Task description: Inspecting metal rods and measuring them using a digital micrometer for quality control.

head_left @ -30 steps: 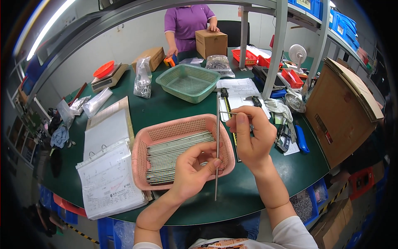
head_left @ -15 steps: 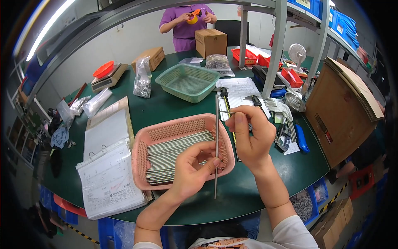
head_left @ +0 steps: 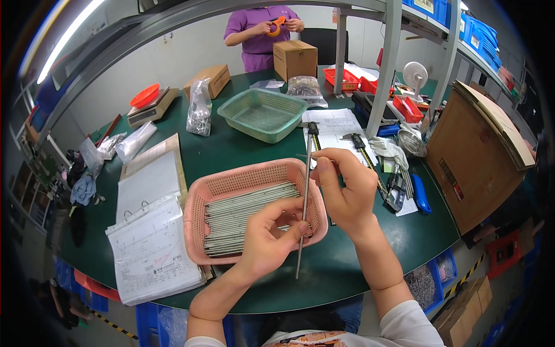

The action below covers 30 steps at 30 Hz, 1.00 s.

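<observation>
I hold a thin metal rod [head_left: 304, 199] upright over the pink basket [head_left: 231, 184]. My right hand [head_left: 342, 189] pinches the rod near its top. My left hand [head_left: 272, 238] grips it lower down, with the fingers wrapped around it. The rod's lower end hangs past the basket's near rim, above the green table [head_left: 358, 266]. Inside the pink basket lie several more grey metal rods [head_left: 243, 218] in a flat stack.
An open binder with papers [head_left: 150, 231] lies left of the pink basket. A green basket [head_left: 263, 114], a caliper [head_left: 364, 147] on paper sheets, bagged parts and cardboard boxes stand farther back. A person in a purple top [head_left: 260, 29] holds an orange tool behind the table.
My hands and the rod have hardly moved. The person at the back has lifted an orange tool from the table up to chest height.
</observation>
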### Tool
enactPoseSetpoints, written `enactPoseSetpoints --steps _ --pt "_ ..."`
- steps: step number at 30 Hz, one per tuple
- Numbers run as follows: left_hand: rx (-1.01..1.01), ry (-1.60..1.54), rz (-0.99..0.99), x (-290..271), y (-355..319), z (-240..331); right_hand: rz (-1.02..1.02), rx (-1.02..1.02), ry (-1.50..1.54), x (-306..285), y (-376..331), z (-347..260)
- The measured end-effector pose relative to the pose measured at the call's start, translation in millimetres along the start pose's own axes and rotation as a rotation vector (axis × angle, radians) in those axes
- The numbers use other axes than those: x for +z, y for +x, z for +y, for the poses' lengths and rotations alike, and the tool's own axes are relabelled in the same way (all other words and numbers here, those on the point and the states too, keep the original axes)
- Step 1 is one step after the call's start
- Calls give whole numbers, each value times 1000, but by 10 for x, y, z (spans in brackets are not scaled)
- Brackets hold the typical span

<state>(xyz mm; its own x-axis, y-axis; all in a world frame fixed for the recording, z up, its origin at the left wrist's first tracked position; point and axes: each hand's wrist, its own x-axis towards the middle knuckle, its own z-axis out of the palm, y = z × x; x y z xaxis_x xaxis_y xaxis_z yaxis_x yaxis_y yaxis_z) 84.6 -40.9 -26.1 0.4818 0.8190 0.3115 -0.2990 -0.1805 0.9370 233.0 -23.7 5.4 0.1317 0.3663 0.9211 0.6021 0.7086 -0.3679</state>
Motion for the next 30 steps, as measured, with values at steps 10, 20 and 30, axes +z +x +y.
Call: enactPoseSetpoints --steps 10,20,30 --pt "-3 12 -8 2 -10 2 20 -42 -32 24 1 -2" --pt "-93 -159 -57 -51 4 21 -21 -18 -37 70 -15 54" --pt "-133 -90 -34 -33 3 57 -40 3 -32 77 -35 36"
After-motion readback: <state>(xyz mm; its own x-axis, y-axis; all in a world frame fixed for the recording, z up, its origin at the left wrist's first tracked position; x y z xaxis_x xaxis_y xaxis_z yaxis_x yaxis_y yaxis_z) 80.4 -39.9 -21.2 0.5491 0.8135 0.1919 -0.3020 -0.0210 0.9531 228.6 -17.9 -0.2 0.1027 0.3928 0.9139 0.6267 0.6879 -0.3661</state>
